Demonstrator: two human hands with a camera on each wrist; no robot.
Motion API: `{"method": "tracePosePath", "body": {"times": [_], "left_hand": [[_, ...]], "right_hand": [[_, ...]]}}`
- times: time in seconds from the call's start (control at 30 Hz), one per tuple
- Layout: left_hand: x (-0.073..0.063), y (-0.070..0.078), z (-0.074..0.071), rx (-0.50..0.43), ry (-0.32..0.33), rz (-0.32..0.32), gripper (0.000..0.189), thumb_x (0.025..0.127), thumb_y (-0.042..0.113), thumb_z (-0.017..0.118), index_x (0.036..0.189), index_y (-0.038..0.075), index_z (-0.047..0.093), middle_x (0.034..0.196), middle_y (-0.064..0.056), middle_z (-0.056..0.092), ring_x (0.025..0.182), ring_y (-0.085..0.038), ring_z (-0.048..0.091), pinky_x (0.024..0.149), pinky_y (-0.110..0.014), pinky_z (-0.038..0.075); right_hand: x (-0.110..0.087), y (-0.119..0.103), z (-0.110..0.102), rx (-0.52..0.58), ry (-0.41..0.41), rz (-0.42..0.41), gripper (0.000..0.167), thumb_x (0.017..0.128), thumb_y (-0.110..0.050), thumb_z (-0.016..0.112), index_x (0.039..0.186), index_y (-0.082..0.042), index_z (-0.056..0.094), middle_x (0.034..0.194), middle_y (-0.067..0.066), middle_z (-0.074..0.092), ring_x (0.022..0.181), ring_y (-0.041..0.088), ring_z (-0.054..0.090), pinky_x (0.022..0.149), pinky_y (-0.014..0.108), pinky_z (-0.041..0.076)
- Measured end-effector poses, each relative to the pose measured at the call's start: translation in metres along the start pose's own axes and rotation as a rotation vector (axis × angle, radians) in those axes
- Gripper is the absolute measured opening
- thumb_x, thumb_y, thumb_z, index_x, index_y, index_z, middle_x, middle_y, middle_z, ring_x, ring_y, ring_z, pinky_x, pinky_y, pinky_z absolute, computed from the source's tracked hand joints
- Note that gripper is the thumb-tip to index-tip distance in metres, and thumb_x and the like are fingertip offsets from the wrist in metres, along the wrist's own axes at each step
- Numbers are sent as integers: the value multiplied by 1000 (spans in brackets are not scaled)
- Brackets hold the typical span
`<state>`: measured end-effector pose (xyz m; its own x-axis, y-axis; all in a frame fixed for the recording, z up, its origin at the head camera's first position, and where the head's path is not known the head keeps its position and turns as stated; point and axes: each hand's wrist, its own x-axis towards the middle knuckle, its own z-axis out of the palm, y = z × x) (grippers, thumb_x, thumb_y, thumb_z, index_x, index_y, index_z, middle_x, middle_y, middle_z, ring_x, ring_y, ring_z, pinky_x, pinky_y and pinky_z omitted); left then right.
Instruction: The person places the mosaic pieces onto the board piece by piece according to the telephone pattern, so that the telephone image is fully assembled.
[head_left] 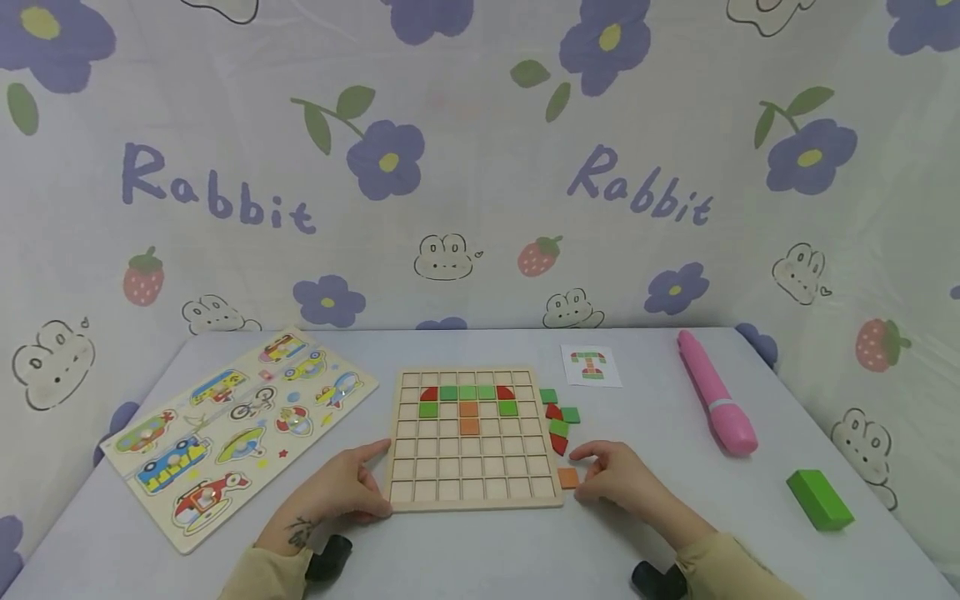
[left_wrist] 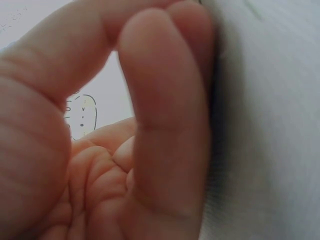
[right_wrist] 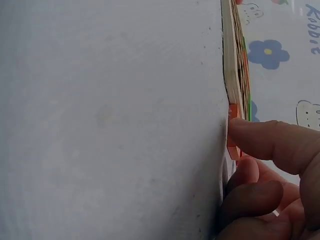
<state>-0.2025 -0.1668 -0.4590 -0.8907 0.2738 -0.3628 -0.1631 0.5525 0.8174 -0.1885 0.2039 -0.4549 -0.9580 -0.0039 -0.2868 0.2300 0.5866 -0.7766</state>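
Note:
A wooden grid board [head_left: 477,469] lies flat at the middle of the table. In its upper rows sit green squares [head_left: 467,392], red quarter-round tiles [head_left: 430,393] and two orange squares [head_left: 468,417]. My left hand [head_left: 347,486] rests at the board's left edge, index fingertip and thumb touching it. In the left wrist view its fingers [left_wrist: 167,115] fill the picture and the board is not visible. My right hand [head_left: 617,477] is beside a loose orange square tile [head_left: 568,478] at the board's lower right. The right wrist view shows the thumb touching that tile [right_wrist: 233,142].
Several loose green and red tiles [head_left: 558,427] lie along the board's right side. A pattern card [head_left: 611,377] sits behind them. Farther right are a pink wand-shaped object [head_left: 716,400] and a green block [head_left: 820,500]. A vehicle puzzle board [head_left: 255,467] lies on the left.

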Motion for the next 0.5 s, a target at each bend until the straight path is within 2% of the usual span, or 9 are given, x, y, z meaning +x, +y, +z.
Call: {"method": "tracePosePath", "body": {"times": [0.33,0.43,0.5], "left_hand": [[0,0,-1,7,-3,10,95,62,4,78,144,6,30,60,-1,60,48,-9,51,49,-23,43],[0,1,0,2,-2,11,96,62,3,79,144,6,30,59,-1,60,48,-9,51,49,-23,43],[-1,1,0,-1,-4,17,95,62,3,79,144,6,30,59,-1,59,48,-10,51,49,-23,43]], "right_hand": [[5,-6,-1,-80,4,41,26,67,-3,75,92,-8,70,64,3,49,60,15,44,52,26,34],[7,-6,-5,-72,20,32,25,68,-6,75,92,-9,69,71,5,53,64,16,46,54,27,38],[8,-7,-7,-29,43,18,26,69,-8,75,94,-8,68,78,5,57,66,17,49,55,27,41]]}}
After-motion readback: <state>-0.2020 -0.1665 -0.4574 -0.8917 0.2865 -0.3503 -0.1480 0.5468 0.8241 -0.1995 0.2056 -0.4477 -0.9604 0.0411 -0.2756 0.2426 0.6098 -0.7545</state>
